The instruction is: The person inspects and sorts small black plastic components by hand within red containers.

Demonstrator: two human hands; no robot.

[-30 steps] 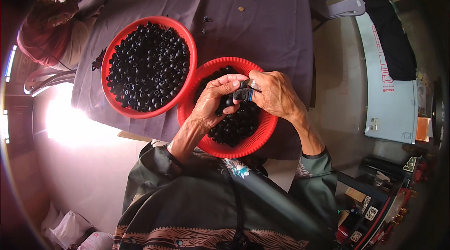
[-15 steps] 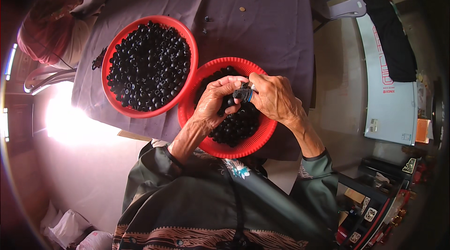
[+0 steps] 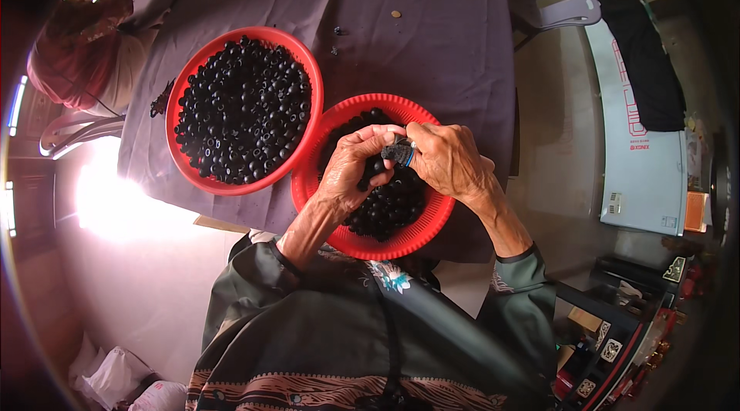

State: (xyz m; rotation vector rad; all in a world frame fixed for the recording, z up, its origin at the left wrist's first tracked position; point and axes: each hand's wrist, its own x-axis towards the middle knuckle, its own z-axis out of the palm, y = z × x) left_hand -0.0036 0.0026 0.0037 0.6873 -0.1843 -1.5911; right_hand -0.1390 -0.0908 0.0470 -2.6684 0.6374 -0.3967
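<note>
Over the near red plastic basket (image 3: 435, 228), my left hand (image 3: 348, 166) and my right hand (image 3: 453, 161) meet, fingertips pinched together. Between them shows a dark grey fabric finger cover (image 3: 398, 154) with a blue edge; it seems to sit on my right thumb. Whatever small piece the fingertips grip is mostly hidden. My left fingers are curled with the thumb pressed toward my right hand. Below, the basket holds many small round black pieces (image 3: 389, 209). A second, wider red basket (image 3: 316, 76) at the left is heaped with similar black pieces (image 3: 243, 114), several showing round openings.
The baskets stand on a table with a dark purple cloth (image 3: 432, 49). A small round tan thing (image 3: 396, 14) and black bits lie farther back. Another person (image 3: 81, 64) sits at the far left. A grey plastic chair (image 3: 566, 6) stands at the right, near a long pale box (image 3: 644, 172).
My right fingers have shifted slightly where they meet the left, and the grey finger cover has turned a little. Both hands stay over the near basket.
</note>
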